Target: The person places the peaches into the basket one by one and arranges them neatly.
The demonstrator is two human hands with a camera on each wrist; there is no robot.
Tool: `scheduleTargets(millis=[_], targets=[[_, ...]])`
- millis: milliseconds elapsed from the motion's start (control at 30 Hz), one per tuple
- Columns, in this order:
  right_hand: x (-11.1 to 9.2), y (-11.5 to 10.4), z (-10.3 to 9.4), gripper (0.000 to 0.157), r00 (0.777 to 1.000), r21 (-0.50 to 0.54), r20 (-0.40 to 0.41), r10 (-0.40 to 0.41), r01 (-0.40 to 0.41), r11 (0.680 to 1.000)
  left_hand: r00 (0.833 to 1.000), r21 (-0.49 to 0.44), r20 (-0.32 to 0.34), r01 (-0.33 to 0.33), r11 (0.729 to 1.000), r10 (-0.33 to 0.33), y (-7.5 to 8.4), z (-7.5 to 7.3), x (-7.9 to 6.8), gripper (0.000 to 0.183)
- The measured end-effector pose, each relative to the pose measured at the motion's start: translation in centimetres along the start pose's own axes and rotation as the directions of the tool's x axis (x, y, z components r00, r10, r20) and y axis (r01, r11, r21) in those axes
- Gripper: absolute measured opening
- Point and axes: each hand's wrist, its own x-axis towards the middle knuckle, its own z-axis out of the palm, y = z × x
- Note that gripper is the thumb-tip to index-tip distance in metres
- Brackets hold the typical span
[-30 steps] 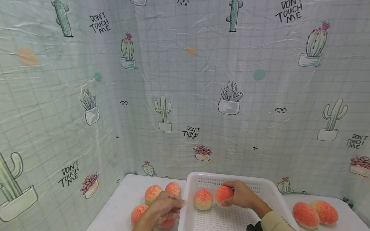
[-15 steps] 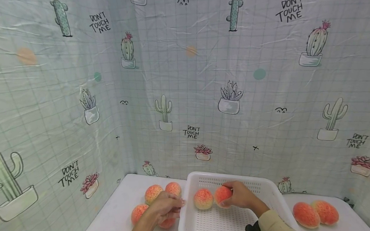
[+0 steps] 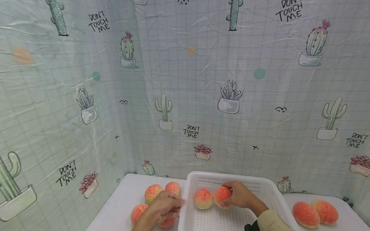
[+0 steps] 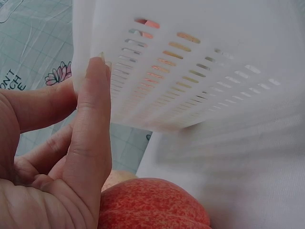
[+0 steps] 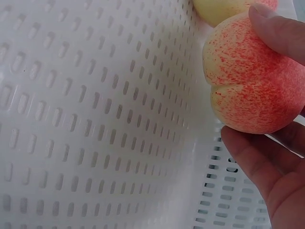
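Near bench's back edge [image 3: 138,181]: right hand [image 3: 242,196] gripping peach [image 3: 221,197] in basket [image 3: 220,224], right of second peach [image 3: 203,198]; left hand [image 3: 166,206] pinching rim [image 3: 182,215].

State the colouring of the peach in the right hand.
The peach is pale yellow speckled with pinkish red; the right wrist view shows it best.

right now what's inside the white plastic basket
A free peach, and a second peach gripped by the right hand; whatever lies under the right sleeve is hidden.
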Motion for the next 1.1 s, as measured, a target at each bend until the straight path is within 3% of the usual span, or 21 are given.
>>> scheduleTargets(millis=[400,733,1100], targets=[[-0.2,-0.1,0.43,0.058,1.0,-0.06,-0.002,-0.003,0.003,0.998,1.0,-0.001,0.003,-0.006,1.0,0.006,-0.03,0.05,-0.01,0.017],[0.13,0.6,0.87,0.065,0.998,-0.066,0.009,0.055,-0.054,0.996,1.0,-0.012,0.011,-0.022,1.0,0.022,-0.04,0.09,0.02,0.017],[-0.1,-0.05,0.74,0.073,0.999,-0.128,-0.001,0.05,-0.05,0.991,1.0,-0.003,0.007,-0.027,1.0,0.027,-0.12,0.09,-0.01,0.017]])
